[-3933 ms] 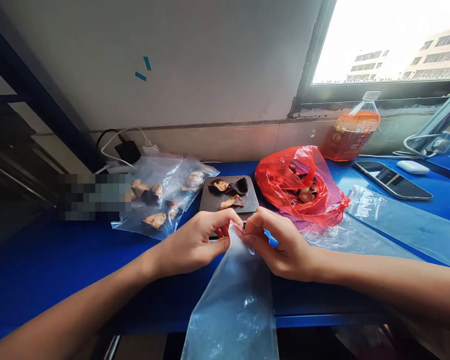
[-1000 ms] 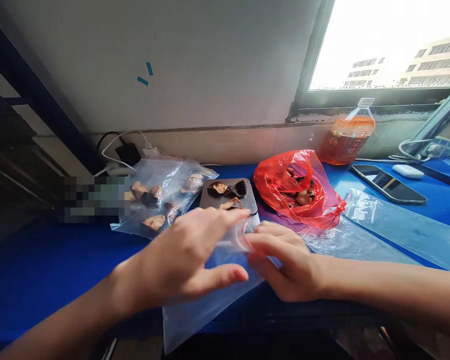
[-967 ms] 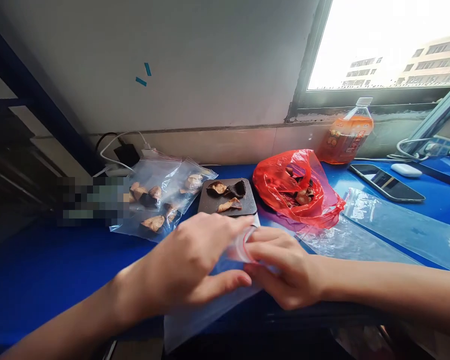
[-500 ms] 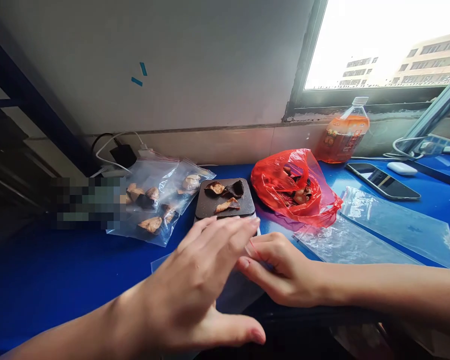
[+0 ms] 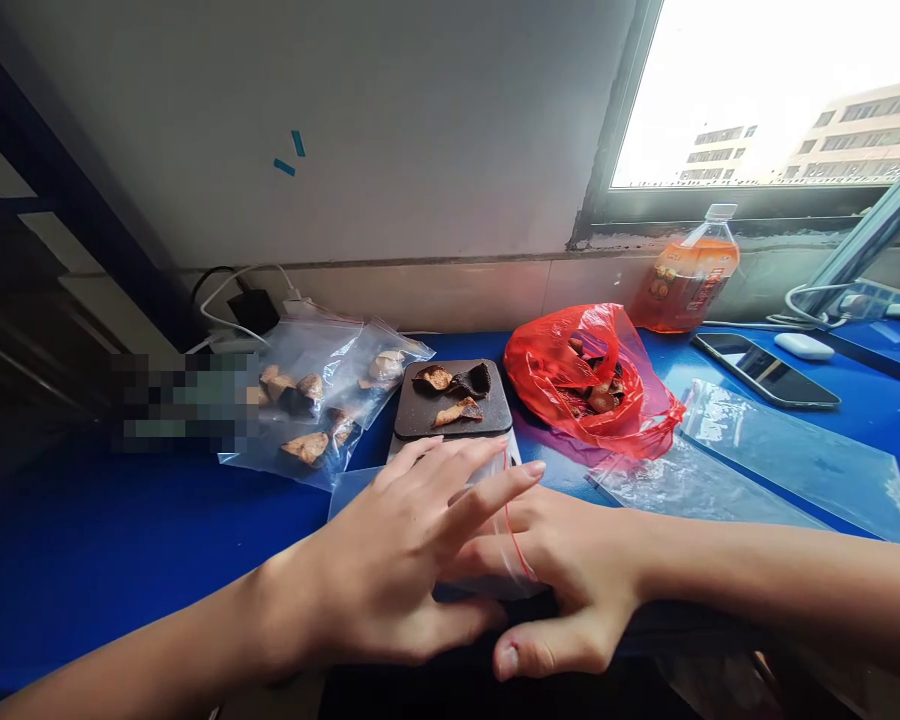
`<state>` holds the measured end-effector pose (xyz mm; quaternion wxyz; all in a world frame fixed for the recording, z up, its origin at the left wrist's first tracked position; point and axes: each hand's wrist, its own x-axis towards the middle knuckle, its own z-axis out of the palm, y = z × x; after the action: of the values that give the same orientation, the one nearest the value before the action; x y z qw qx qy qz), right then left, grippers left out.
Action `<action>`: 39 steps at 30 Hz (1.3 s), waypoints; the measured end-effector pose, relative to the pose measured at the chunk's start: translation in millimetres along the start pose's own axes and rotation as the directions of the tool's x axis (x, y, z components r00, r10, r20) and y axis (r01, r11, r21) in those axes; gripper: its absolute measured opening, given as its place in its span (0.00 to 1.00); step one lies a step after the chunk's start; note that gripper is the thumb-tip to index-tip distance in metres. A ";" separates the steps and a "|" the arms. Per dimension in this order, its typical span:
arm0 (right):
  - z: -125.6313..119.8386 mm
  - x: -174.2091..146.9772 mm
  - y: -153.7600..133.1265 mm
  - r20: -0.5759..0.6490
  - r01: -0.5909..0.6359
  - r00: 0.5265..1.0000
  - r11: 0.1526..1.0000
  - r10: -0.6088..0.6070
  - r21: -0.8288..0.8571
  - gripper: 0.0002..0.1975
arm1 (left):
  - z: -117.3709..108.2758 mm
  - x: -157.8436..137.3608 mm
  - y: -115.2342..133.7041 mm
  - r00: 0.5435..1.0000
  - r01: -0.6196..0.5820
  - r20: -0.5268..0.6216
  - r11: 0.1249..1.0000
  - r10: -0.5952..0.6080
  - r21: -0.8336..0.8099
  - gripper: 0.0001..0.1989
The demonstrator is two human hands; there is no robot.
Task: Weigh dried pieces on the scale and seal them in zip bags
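Observation:
In front of me a clear zip bag [image 5: 352,487] with a red strip at its mouth lies mostly under my hands. My right hand [image 5: 570,560] has its fingers inside the bag's mouth, the red strip running across them, and its thumb spread away below. Over the bag reaches my left hand [image 5: 405,550], fingers stretched out and apart, overlapping the right fingers. Just beyond them, a small scale [image 5: 412,425] with a dark plate bears three curled, dried brown pieces [image 5: 457,411]. The scale's front is hidden by my left hand.
Filled clear bags [image 5: 330,345] of similar pieces lie left. Right of the scale sits an open red plastic bag [image 5: 532,360] of more pieces. Flat clear bags [image 5: 802,450], a phone [image 5: 765,370], a white earphone case [image 5: 804,346] and a drink bottle [image 5: 690,285] are farther right.
My right hand has gone from pinching the zip bag's edge to having its fingers inside the mouth, thumb spread. My left index finger has lifted apart, and its thumb has moved up and left.

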<state>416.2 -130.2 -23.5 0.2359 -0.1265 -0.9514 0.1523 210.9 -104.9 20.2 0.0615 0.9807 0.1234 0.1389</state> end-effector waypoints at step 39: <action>5.7 3.2 -5.1 -0.148 -0.001 0.989 0.998 -0.008 -0.057 0.22 | -3.4 0.0 -9.8 0.997 -0.057 -0.056 0.985 0.048 -0.160 0.44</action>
<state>409.9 -135.2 -25.2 0.3024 -0.1424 -0.9355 0.1149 207.7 -95.2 21.9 0.1339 0.9714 0.0873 0.1757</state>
